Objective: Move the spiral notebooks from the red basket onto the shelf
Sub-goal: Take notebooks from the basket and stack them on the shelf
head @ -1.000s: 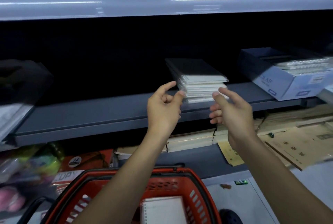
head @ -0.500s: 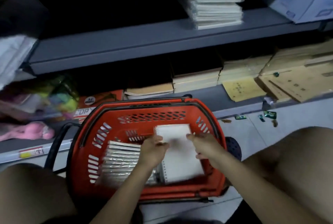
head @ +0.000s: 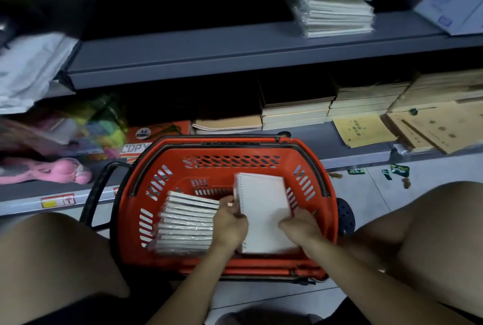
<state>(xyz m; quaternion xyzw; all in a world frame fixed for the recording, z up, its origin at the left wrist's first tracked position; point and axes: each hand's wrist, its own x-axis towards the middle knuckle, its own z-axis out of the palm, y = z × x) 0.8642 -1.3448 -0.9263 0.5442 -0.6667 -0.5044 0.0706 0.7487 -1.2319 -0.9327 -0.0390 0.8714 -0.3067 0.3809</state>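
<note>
The red basket [head: 261, 157] stands on the floor between my knees. Inside it, a white spiral notebook [head: 264, 209] tops a pile on the right, and a row of wrapped notebooks [head: 188, 222] leans on the left. My left hand [head: 230, 222] grips the white notebook's spiral edge. My right hand [head: 300, 228] holds its right edge, fingers curled under. A stack of wrapped notebooks [head: 337, 11] lies on the grey shelf [head: 209, 55] above.
A pale blue box [head: 454, 3] sits at the shelf's right end, white packets [head: 28, 68] at its left. The lower shelf holds brown envelopes [head: 431, 126], exercise books [head: 295, 113], copy paper [head: 146, 139] and pink toys [head: 52, 170]. Scraps litter the floor tiles.
A second ago both hands were up at the shelf stack. They dropped into the basket, and now both grip the white notebook's edges, its far end raised slightly.
</note>
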